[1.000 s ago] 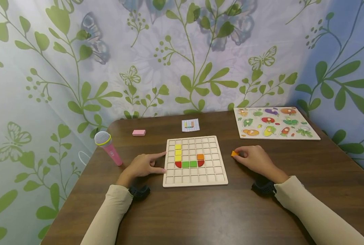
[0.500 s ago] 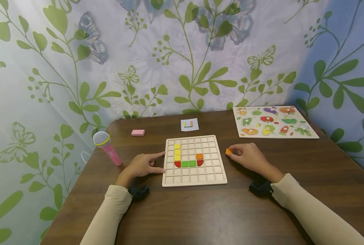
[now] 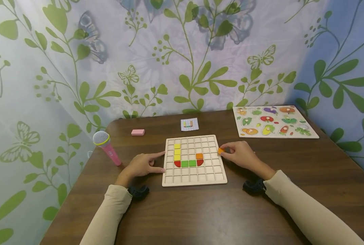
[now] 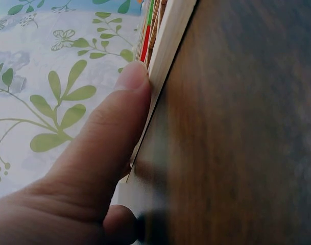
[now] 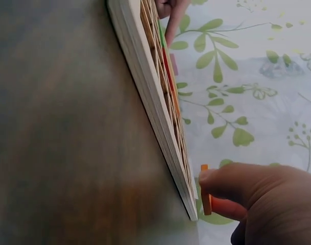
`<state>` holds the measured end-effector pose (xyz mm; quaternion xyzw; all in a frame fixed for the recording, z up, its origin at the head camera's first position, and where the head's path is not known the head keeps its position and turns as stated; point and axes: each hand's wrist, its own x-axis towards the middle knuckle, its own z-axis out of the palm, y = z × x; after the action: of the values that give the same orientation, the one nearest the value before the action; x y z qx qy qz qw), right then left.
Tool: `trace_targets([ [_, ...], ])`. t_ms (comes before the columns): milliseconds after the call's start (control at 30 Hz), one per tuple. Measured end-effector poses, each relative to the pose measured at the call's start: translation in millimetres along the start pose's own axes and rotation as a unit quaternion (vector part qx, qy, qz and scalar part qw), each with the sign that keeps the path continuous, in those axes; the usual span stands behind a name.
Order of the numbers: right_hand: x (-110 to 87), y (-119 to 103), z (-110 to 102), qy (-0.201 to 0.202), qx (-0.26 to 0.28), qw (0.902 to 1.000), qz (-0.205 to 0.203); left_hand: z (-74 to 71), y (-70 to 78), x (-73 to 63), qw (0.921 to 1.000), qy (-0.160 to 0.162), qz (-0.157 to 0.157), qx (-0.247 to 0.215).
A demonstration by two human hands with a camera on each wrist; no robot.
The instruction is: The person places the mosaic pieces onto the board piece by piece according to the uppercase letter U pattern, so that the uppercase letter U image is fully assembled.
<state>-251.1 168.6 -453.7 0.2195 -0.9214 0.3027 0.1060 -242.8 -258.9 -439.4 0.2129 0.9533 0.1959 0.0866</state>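
Note:
A wooden grid board (image 3: 212, 177) lies on the table. Set in it are yellow tiles (image 3: 177, 152) in a column, two green tiles (image 3: 188, 163), two rounded red tiles (image 3: 177, 164) and an orange square tile (image 3: 199, 156). My left hand (image 3: 140, 165) touches the board's left edge with thumb and forefinger stretched out; its other fingers are folded. Between thumb and fingertips my right hand (image 3: 243, 154) pinches another orange tile (image 3: 220, 150) at the board's right edge. In the right wrist view this orange tile (image 5: 205, 190) appears as a thin piece seen edge-on.
Behind the board lies a small pattern card (image 3: 189, 124). A pink block (image 3: 138, 132) and a pink toy microphone (image 3: 109, 149) are on the left. At the back right rests a vegetable puzzle board (image 3: 275, 122). A patterned curtain (image 3: 157, 68) hangs behind the table (image 3: 182, 214).
My right hand has moved left with the orange tile, from the bare table to the board's right edge. The left hand stays against the board's left edge.

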Motion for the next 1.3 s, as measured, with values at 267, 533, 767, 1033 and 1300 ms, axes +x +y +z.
trace_targets([
  [267, 15.8, -7, 5, -0.021, 0.028, 0.9994, -0.006, 0.0, -0.5, 0.2, 1.0, 0.001, -0.001, 0.003],
  [533, 38.5, -24, 18, -0.069, 0.033, 0.9967, -0.028, 0.3, 0.4, 1.5, 1.0, -0.002, 0.003, 0.004],
  [767, 46.4, -26, 17, -0.077, 0.036, 0.9958, -0.033, -1.7, 1.2, 2.2, 0.9999, 0.004, 0.006, 0.007],
  [1033, 58.8, -33, 10, -0.132, 0.055, 0.9892, -0.034, -1.9, -0.5, 0.8, 1.0, 0.0, 0.006, 0.004],
  [1300, 72.4, -40, 14, -0.166, 0.066, 0.983, -0.041, -0.8, 2.5, -0.7, 1.0, 0.005, 0.007, 0.0],
])
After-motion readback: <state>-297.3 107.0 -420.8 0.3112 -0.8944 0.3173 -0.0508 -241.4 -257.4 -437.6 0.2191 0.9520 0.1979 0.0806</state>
